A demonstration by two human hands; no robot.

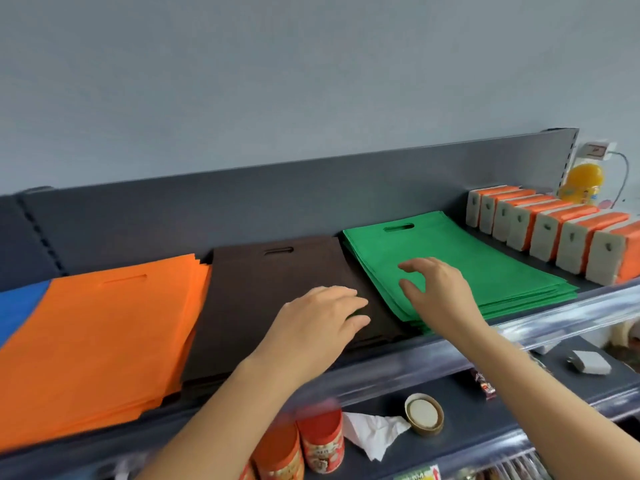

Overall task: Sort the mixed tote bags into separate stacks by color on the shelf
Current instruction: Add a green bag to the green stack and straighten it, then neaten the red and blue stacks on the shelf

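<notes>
Flat tote bags lie side by side in stacks on the dark shelf. From left: a blue bag partly under the orange stack, then a dark brown stack, then a green stack. My left hand rests flat on the right part of the brown stack, fingers straight and pointing toward the green bags. My right hand hovers over the near left part of the green stack, fingers spread and loosely bent, holding nothing.
A row of orange-and-grey packs stands right of the green stack, with an orange bottle behind it. On the lower shelf sit red jars, a round lid, crumpled white paper and a small grey box.
</notes>
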